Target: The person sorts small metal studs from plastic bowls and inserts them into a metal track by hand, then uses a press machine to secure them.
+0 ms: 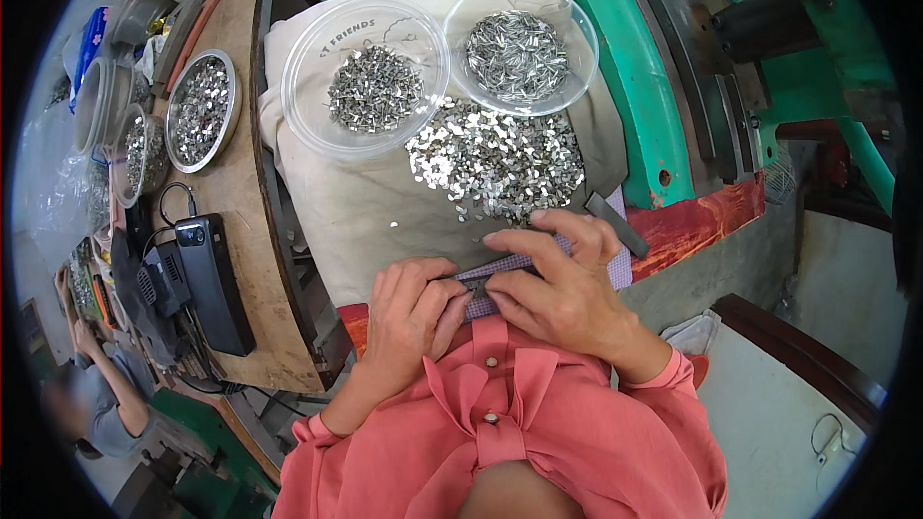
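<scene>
My left hand (409, 303) is at the near edge of the cloth-covered surface, thumb and fingertips pinched together. Close beside it, my right hand (567, 293) also pinches with thumb and forefinger, its other fingers raised and bent. What lies between the fingertips is too small and covered to name. A purple checkered cloth (620, 267) shows under both hands. Just beyond them spreads a pile of small shiny metal pieces (505, 159). Behind it stand a clear round tub (310, 101) of short metal bits and another clear tub (584, 56) of longer metal pins.
A dark flat metal bar (618, 224) lies right of the pile. A green machine (615, 67) stands on the right. On the wooden table (264, 279) at left are a metal bowl (232, 125) of shiny pieces and a black device (213, 284). Another person (106, 404) sits far left.
</scene>
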The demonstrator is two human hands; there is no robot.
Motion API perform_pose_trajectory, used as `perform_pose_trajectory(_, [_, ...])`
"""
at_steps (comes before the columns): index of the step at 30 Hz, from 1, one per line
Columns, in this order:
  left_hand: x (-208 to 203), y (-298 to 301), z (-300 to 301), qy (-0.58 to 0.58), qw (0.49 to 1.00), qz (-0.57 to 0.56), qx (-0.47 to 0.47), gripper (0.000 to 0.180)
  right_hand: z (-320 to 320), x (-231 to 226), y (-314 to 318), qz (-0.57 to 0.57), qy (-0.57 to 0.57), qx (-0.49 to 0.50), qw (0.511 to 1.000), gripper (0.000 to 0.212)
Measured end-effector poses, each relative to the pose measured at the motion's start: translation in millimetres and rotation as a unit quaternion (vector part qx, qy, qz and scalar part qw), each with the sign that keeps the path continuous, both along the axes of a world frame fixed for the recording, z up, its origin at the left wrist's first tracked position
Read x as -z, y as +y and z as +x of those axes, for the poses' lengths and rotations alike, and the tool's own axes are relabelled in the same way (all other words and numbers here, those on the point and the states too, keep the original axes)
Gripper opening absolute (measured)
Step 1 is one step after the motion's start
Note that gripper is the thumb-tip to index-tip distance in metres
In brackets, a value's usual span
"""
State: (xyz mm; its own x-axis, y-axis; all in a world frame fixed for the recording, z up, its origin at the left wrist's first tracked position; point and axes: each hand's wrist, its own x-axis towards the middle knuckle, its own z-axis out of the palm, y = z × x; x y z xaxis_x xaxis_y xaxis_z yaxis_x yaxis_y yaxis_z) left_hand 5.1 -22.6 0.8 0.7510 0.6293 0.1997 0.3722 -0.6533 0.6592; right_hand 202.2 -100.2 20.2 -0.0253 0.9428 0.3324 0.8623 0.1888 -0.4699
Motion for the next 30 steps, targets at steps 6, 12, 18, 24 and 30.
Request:
perform_pose_trajectory(6, [-4,0,1,0.011,0.999,0.047,0.020,0.022,6,1,0,-0.028,0.022,0.001,0.999,0.012])
perform_pose_trajectory(12, [-4,2,-1,0.000,1.000,0.017,0.003,0.023,18,11,17,-0.013,0.002,0.048,0.999,0.012])
perform_pose_trajectory(18, [-4,7,1,-0.048,0.994,-0.054,-0.082,0.022,12,13,31,-0.016,-0.018,0.022,0.999,0.011])
perform_pose_trajectory(24, [-10,11,11,-0.067,0.969,-0.189,-0.146,0.017,13,14,35,-0.023,0.008,0.011,1.000,0.012])
perform_pose_trajectory(30, [-3,18,15,-0.127,0.895,-0.407,-0.134,0.015,12,1,34,-0.019,0.074,0.020,0.997,0.014])
